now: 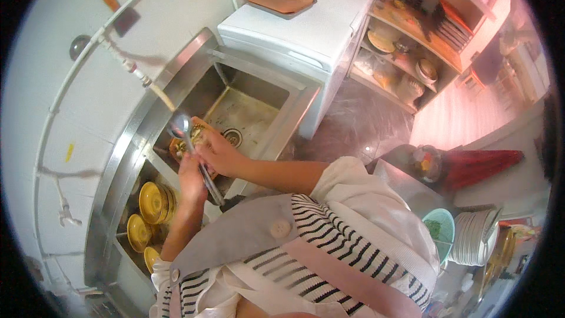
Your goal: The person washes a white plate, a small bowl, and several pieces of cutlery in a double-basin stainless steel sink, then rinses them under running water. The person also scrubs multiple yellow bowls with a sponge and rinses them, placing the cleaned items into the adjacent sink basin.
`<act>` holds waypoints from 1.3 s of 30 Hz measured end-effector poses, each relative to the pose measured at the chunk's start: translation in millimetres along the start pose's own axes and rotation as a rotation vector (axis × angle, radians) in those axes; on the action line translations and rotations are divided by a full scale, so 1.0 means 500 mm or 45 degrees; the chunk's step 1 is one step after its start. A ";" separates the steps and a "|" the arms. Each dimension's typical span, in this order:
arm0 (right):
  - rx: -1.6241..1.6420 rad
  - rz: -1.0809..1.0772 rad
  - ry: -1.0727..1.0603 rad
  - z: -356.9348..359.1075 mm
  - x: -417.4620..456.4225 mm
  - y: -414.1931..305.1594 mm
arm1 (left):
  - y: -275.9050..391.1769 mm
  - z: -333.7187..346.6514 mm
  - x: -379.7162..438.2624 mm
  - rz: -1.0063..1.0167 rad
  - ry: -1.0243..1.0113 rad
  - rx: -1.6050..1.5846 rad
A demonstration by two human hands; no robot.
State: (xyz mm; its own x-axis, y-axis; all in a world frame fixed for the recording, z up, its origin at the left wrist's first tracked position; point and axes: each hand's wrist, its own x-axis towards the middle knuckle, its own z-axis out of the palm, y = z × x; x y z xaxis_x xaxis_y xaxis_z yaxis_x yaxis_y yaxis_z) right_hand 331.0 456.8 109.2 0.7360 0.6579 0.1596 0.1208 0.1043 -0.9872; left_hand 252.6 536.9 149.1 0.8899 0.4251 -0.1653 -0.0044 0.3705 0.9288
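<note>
A long-handled metal ladle or large spoon (179, 125) slants over the sink, its bowl at the end of a tan hose (163, 97). My left hand (193, 179) is closed around its handle. Against the handle and the left fingers lies my right hand (220, 153), its fingers curled and partly hidden; whether it grips anything is unclear. Just beneath both hands is an orange tray (201, 120) with blurred yellow-green bits in it, over the steel sink basin (258, 106). Stacked yellow bowls (153, 202) stand in the neighbouring basin to the left.
A white chest freezer (291, 35) beyond the sink bears an orange tray (280, 2) of dark sticks. Shelves (412, 39) with dishes stand at upper right. Stacked white plates (472, 238) and a turquoise colander (439, 229) are at right. Wall pipes (66, 84) run along the left.
</note>
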 end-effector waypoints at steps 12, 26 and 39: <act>0.075 0.177 -0.235 -0.294 0.113 -0.032 | -0.017 0.247 0.261 0.124 -0.185 0.352; -0.798 0.676 0.248 -1.158 0.552 -0.109 | -0.140 0.406 0.524 -0.041 -0.037 0.562; -2.361 -0.836 0.132 -1.311 0.597 0.097 | -0.265 0.118 0.213 -0.333 0.723 0.455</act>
State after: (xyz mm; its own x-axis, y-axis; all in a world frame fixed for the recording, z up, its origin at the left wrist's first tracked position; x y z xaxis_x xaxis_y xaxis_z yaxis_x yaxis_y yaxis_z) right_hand 993.4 169.3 110.7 0.3163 0.8036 0.5043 0.7230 -0.5483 0.4203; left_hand 374.8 484.4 27.9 0.4665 0.7589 -0.4543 0.4126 0.2676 0.8707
